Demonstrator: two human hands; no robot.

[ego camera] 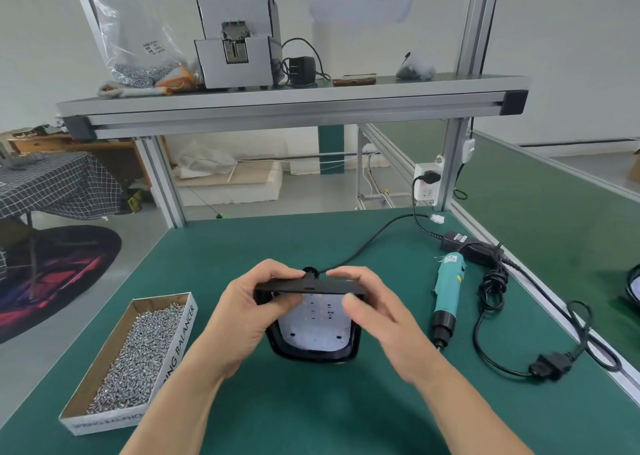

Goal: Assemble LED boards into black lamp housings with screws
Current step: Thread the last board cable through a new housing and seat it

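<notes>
**A:** Where is the black lamp housing (311, 286)?

**B:** Over the middle of the bench (311, 416), somewhat toward its near edge; it is tilted, open side facing the person, far end raised; whether its near end touches the mat I cannot tell.

**A:** And the LED board (313, 333)?

**B:** Inside the housing; a white plate with small dark and orange dots, framed by the black rim.

**A:** The hands?

**B:** The left hand (249, 319) grips the raised end at its left corner; fingers curled over the top, thumb on the near side. The right hand (377, 312) holds the right corner the same way; fingers over the back, thumb pressed on the rim; it is slightly blurred.

**A:** Anything attached to the housing?

**B:** A black cord (367, 246) leaves its back and runs toward the far right corner of the bench.

**A:** The screws (135, 350)?

**B:** Heaped in an open cardboard box (180, 337) along the left edge, near the near-left corner; well apart from the housing.

**A:** The right side?

**B:** A teal electric screwdriver (448, 292) lies just right of the right hand, tip toward the near edge; beyond it a black power adapter (464, 243) sits by the right edge, its cable looped beside the tool.

**A:** Above the bench?

**B:** A shelf (294, 104) carrying a grey feeder machine (239, 42) and a clear bag (138, 39) of small metal parts.
</notes>
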